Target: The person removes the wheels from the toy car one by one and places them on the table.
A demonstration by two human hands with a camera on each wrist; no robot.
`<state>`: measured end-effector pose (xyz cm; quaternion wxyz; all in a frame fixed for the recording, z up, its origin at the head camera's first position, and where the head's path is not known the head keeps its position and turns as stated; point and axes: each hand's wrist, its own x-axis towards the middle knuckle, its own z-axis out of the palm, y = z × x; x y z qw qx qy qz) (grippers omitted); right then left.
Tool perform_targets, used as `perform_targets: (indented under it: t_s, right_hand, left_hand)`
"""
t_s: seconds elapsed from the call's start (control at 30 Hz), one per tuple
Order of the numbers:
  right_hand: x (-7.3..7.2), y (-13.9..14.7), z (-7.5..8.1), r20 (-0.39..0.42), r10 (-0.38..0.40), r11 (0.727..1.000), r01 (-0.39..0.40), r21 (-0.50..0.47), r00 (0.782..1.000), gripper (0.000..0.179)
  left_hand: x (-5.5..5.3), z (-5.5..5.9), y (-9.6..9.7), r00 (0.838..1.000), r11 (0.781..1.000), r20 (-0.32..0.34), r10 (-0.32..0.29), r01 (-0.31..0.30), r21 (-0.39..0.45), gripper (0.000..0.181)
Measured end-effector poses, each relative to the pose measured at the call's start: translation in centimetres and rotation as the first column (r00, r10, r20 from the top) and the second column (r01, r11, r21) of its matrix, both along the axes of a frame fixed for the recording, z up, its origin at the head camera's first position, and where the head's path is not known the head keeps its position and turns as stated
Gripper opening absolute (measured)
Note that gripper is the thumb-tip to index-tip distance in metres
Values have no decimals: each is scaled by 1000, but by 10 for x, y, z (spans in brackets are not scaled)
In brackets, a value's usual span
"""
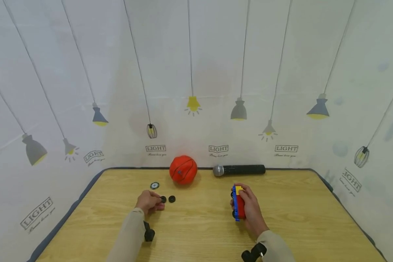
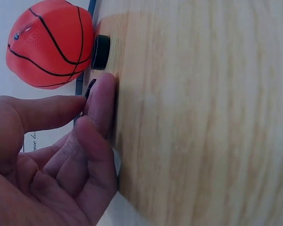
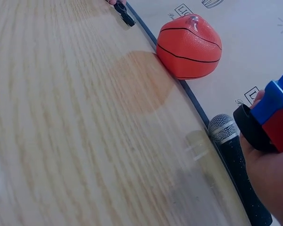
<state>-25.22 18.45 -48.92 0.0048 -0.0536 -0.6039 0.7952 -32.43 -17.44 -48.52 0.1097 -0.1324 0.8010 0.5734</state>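
Observation:
My left hand (image 1: 148, 202) is low over the wooden table, thumb and fingers pinching a small black toy wheel (image 1: 163, 199). In the left wrist view only a dark edge of that wheel (image 2: 90, 88) shows between the fingertips. Just to its right, a second black toy wheel (image 1: 171, 199) lies on the table. My right hand (image 1: 253, 213) grips a toy vehicle (image 1: 240, 205), red with a blue base and a yellow part, held up on its side. A black wheel (image 3: 251, 127) of the vehicle shows in the right wrist view; my palm hides much of its body.
A red ball (image 1: 183, 170) with black lines sits near the table's back edge. Right of it lies a black microphone (image 1: 243, 170) with a silver head. A round dark-rimmed disc (image 1: 154, 185) lies beyond my left hand. Lamp-printed white sheeting (image 1: 203, 131) surrounds the table.

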Motion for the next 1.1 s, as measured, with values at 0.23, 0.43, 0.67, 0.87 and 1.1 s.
perform_targets:
  t_s: [0.23,0.43,0.67,0.87,1.1]
  right_hand:
    - [1,-2,2,4,-4,1000,4,-4,1000,30]
    - [0,-1,0,12,-3,1000,3,-5,1000,30]
    - [0,-1,1,-9,6,1000,-6,2,1000,30]
    - [2,-2,-1,-11,16,1000,-16,-5,1000,32]
    - [3,0,1,4,27,1000,-27,-16,1000,33]
  left_hand:
    - [-2,2,-2,1000,999,28,-11,12,-43,22]
    - [-4,2,-4,999,999,24,-33,34,-29,21]
    - [-4,3,-5,999,999,32,-43,44,-26,21]
    - [3,8,-6,1000,989,-25,-13,10,-144,20]
    - [20,29,23,972,942,-203,-117,44,-333,21]
